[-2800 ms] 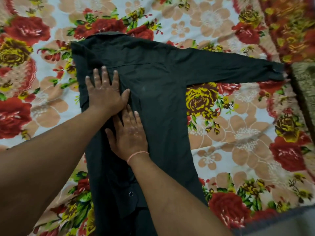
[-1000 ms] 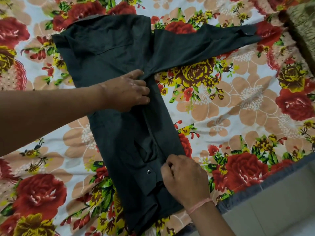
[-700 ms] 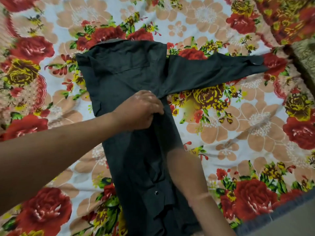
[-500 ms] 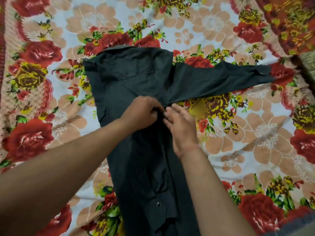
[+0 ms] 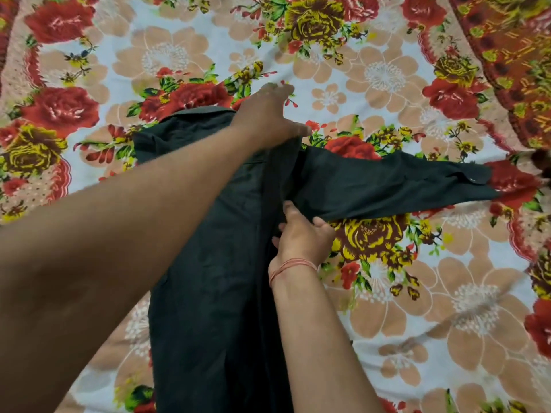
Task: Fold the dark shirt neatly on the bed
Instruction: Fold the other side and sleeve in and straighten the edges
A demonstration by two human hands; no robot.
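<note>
The dark shirt (image 5: 220, 263) lies lengthwise on the floral bedsheet (image 5: 387, 308), collar at the far end, its body narrowed by a fold along the right side. One long sleeve (image 5: 387, 186) stretches flat to the right, cuff at the far right. My left hand (image 5: 268, 117) reaches across to the shirt's top right shoulder and rests on the fold there, blurred; its grip is unclear. My right hand (image 5: 301, 236), with a thread band at the wrist, pinches the folded edge under the armpit where the sleeve begins.
The bedsheet with red, yellow and peach flowers fills the view. A darker patterned cloth (image 5: 507, 49) lies at the top right corner. My left forearm covers much of the shirt's left side.
My left hand has slid from the armpit up to the shoulder. My right hand moved up from the hem to the armpit and stays there. The view has shifted closer.
</note>
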